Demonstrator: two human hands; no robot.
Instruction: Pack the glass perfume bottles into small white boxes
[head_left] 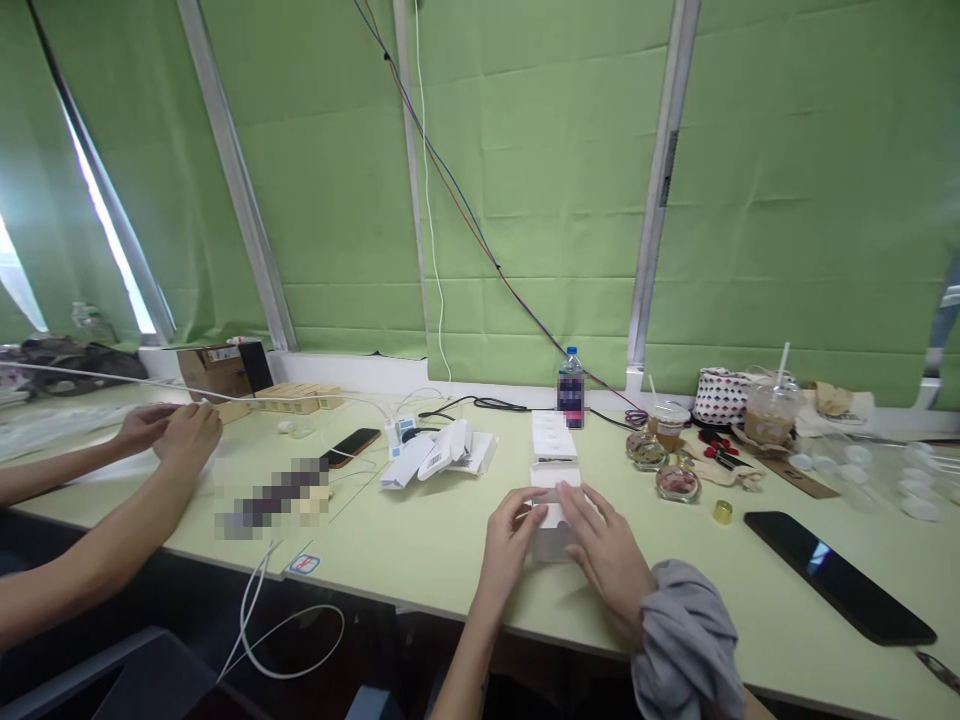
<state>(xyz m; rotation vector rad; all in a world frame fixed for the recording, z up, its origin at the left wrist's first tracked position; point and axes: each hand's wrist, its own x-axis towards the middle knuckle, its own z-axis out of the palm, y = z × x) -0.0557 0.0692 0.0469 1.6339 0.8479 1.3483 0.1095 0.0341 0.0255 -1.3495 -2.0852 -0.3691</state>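
A white box [553, 437] lies lengthwise on the pale table, its near end opened out into white flaps and a translucent part [553, 546]. My left hand [511, 538] is at the left side of this near end, thumb and fingers bent and holding its edge. On the other side my right hand [606, 548] rests with fingers stretched out, the fingertips touching the white flap. A grey scrunchie [686, 635] sits round my right wrist. Several white boxes [442, 455] are piled on the table left of my hands.
Behind the white box stands a bottle [571, 390]. Cups, glass jars [677, 484] and a large black phone [836, 575] lie to the right. At the left, another person's hands [187, 435] work near wooden blocks [289, 398]. White cables hang over the table's front edge.
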